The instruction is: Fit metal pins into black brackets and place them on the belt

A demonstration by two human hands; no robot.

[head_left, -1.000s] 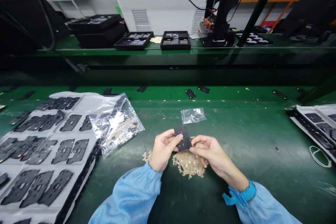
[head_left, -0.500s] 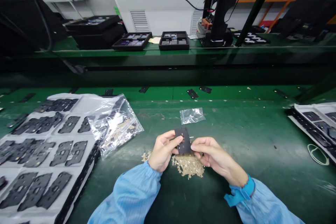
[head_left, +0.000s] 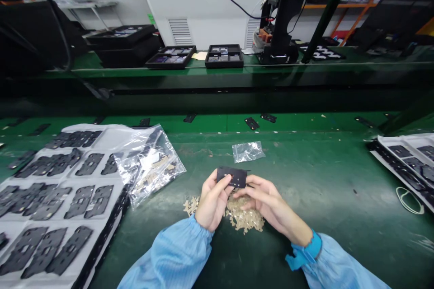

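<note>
A small flat black part (head_left: 232, 176) is held over the green bench top (head_left: 305, 180). My left hand (head_left: 213, 201) pinches its left end between thumb and fingers. Fingers of my right hand (head_left: 267, 201) close on its right lower edge. Under both hands lies a pile of small tan pieces (head_left: 242, 216) on the bench. Both arms wear light blue sleeves.
A white tray (head_left: 57, 189) with several black parts fills the left. A clear bag (head_left: 152, 169) of tan pieces lies on its corner. A small empty clear bag (head_left: 248, 151) sits beyond the hands. Another tray (head_left: 407, 158) and a rubber band (head_left: 409, 201) are at right. Black trays (head_left: 224, 55) stand on the rear shelf.
The black part has turned from standing nearly upright to lying almost level between both hands. My right hand's fingers shifted under its right edge. The view tilted slightly down.
</note>
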